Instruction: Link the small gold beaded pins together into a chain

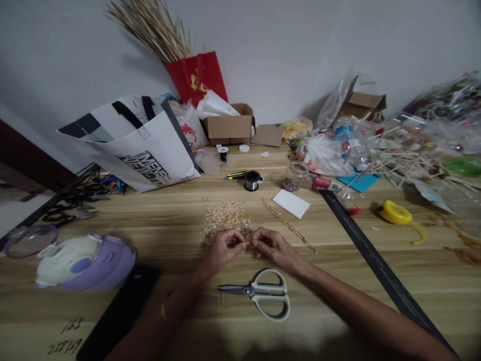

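Both hands meet over the near edge of a pile of clear and gold beads (226,216) on the wooden table. My left hand (228,245) is closed in a pinch, thumb against forefinger; what sits in it is too small to name. Close beside it, my right hand (271,244) pinches in the same way, its fingertips a little apart from the left ones. Nearer to me lie scissors (259,292) with cream handles, blades pointing left. A gold beaded chain (287,220) stretches across the table just beyond my right hand.
A wire spool (251,181), a glass jar of beads (295,176) and a white pad (291,203) stand behind the pile. At left are a purple-and-white bottle (86,261) and a dark phone-like slab (120,311). A yellow tape measure (395,212) lies right of a black strip (361,240).
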